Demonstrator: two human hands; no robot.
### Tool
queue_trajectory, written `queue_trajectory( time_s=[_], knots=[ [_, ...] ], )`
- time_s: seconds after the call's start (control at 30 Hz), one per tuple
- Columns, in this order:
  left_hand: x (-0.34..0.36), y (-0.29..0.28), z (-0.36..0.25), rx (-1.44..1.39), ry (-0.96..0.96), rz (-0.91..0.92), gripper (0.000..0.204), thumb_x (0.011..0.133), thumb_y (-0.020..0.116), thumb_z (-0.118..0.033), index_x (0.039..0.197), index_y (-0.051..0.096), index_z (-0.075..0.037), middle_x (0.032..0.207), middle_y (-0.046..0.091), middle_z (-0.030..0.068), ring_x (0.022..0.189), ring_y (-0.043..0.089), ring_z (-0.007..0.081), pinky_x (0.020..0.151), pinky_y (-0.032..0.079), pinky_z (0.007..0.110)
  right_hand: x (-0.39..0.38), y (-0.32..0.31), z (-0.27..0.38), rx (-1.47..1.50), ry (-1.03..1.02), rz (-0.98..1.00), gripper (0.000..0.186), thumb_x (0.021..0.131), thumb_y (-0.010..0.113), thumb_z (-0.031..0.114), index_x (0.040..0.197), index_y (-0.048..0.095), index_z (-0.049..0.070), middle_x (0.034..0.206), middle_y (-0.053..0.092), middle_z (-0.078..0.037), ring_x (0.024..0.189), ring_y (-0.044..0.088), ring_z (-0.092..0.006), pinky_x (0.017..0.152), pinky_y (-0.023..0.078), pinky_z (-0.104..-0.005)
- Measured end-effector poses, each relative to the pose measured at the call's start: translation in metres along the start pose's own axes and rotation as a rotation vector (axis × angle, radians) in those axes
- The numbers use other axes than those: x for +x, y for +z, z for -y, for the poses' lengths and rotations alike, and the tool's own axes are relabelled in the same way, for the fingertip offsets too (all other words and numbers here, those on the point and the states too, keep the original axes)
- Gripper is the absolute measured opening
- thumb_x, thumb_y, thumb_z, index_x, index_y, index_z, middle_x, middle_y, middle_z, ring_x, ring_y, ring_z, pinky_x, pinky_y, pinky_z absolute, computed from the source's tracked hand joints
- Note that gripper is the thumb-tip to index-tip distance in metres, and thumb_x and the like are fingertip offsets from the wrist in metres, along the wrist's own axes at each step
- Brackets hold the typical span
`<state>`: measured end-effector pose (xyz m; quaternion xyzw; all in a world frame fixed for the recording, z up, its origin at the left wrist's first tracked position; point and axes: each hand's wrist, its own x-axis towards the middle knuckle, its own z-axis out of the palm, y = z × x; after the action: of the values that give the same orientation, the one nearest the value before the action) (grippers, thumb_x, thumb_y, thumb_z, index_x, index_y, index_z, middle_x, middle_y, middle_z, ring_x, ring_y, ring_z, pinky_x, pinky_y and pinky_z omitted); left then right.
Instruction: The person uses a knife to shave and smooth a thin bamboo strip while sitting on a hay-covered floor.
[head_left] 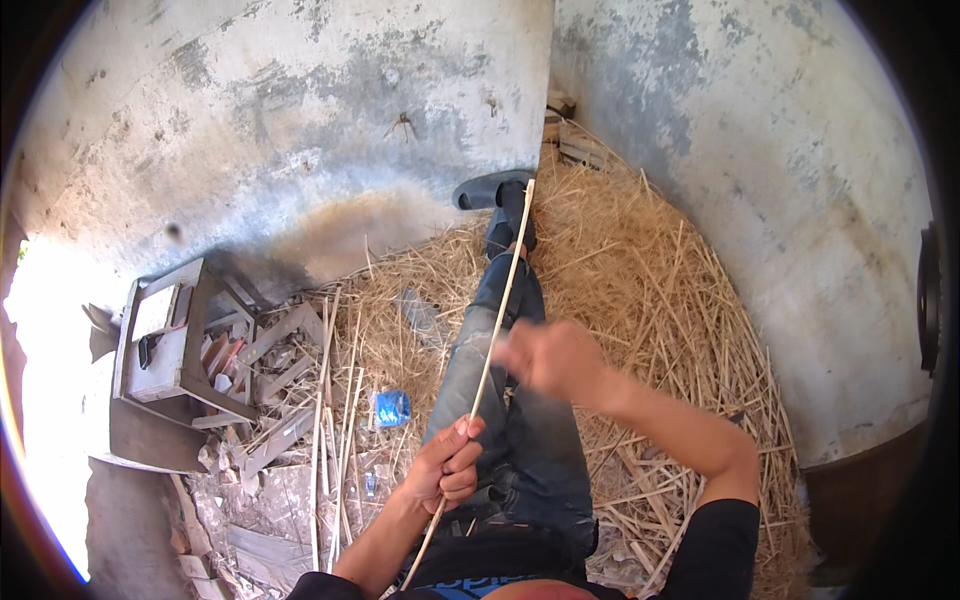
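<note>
A long, thin, pale stick (502, 312), which looks like split bamboo or cane, runs slantwise from near my lap up over my legs toward my feet. My left hand (455, 466) is closed round its lower part, thumb uppermost. Farther up, my right hand (556, 362) is beside the stick or touching it; I cannot tell which. Motion blurs its fingers, so whether it holds something is not clear. My outstretched legs in worn jeans (470, 375) lie under the stick, with dark sandals (490, 188) at the wall.
Straw-like shavings and strips (620, 270) heap up along the right wall. Several long pale strips (325, 430) lie to my left, near a blue plastic packet (391, 408). A small wooden table (165, 330) stands at the left, with broken boards (280, 440) beside it.
</note>
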<state>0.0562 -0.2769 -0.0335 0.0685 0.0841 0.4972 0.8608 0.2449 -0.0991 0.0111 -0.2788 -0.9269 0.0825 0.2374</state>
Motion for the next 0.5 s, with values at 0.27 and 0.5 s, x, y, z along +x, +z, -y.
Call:
queue_trajectory(
  time_s=[0.27,0.5],
  knots=[
    [-0.002,0.000,0.003,-0.007,0.014,-0.066,0.018,0.114,0.034,-0.028,0.112,0.045,-0.014,0.058,0.026,-0.0055,0.036,0.019,0.0036,0.031,0.015,0.023,0.002,-0.003,-0.001,0.014,-0.017,0.066,0.047,0.108,0.045,0.043,0.091,0.069,0.006,0.062,0.061,-0.022,0.053,0.061,-0.0409,0.048,0.046,-0.0486],
    [-0.007,0.007,0.009,0.162,-0.051,-0.112,0.019,0.114,0.038,-0.031,0.112,0.044,-0.013,0.059,0.025,-0.0058,0.038,0.020,0.0032,0.035,0.016,0.021,0.018,-0.024,-0.025,0.012,0.200,-0.040,0.055,0.108,0.042,0.047,0.085,0.071,0.006,0.069,0.067,-0.023,0.064,0.067,-0.0439,0.058,0.052,-0.0543]
  ],
)
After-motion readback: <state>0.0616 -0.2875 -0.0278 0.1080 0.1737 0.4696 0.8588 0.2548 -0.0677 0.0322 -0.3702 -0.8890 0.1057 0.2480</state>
